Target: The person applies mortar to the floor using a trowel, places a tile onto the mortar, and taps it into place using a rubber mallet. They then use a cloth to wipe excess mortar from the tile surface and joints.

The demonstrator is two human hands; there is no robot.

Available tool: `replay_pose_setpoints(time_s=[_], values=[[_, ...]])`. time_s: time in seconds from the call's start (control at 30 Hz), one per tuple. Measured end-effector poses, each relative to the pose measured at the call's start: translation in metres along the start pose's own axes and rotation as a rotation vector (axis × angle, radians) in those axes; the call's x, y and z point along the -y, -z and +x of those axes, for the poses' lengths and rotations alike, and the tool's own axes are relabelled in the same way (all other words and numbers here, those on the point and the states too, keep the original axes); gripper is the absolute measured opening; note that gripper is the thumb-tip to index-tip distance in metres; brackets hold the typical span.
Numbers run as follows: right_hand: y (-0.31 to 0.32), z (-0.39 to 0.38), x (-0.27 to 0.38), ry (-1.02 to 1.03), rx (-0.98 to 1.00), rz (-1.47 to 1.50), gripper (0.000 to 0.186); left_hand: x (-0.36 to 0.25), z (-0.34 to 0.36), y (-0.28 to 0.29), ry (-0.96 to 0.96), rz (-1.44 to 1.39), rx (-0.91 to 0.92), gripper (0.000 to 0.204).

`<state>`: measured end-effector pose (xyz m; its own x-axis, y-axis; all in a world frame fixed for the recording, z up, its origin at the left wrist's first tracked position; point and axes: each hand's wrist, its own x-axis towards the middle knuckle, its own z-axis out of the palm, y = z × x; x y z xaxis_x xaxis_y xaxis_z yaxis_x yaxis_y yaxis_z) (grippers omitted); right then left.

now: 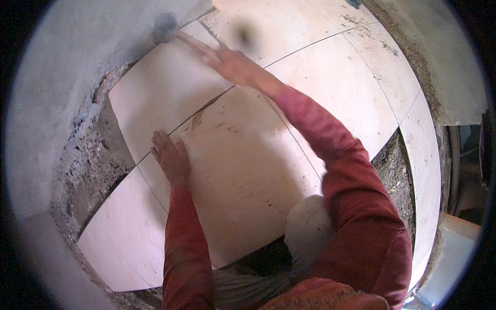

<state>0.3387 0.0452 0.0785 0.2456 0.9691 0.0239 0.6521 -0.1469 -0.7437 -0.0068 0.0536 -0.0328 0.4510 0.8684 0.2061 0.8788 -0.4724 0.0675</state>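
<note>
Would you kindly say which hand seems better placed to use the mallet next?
Probably the right hand: it grips the mallet by its handle, while the left hand lies on tiles.

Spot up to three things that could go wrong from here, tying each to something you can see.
1. The mallet, in the right hand, appears close to the wall and a tile edge; a stray blow might chip either.
2. The left hand lies flat with fingers across a joint, so a shifting tile could pinch them.
3. Rubble borders that tile; if its edge lacks support, it might crack.
</note>
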Motion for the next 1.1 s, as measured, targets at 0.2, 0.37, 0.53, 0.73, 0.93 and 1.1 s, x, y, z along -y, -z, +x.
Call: replay_pose_setpoints(time_s=[0.2,0.37,0.53,0.73,0.93,1.1], values=[[0.096,-0.257,-0.05,-0.551,-0.095,0.387,0.055,-0.007,0.004,-0.014,-0.047,0.026,-0.032,0.066],[0.106,-0.399,-0.103,-0.767,-0.267,0.614,0.053,0.009,0.01,-0.03,-0.002,0.163,0.015,0.064],[0.088,-0.448,-0.168,-0.725,-0.323,0.564,0.059,-0.158,-0.006,-0.038,-0.415,0.055,-0.193,0.054],[0.175,-0.386,-0.141,-0.712,-0.138,-0.433,0.061,-0.38,0.021,-0.023,-0.542,-0.317,0.087,0.066],[0.241,-0.312,-0.212,-0.42,-0.282,-0.21,0.069,-0.463,0.058,-0.046,-0.485,-0.164,-0.028,0.071],[0.236,-0.296,-0.247,-0.376,0.073,-0.272,0.073,-0.473,0.082,-0.05,-0.437,-0.174,0.062,0.077]])
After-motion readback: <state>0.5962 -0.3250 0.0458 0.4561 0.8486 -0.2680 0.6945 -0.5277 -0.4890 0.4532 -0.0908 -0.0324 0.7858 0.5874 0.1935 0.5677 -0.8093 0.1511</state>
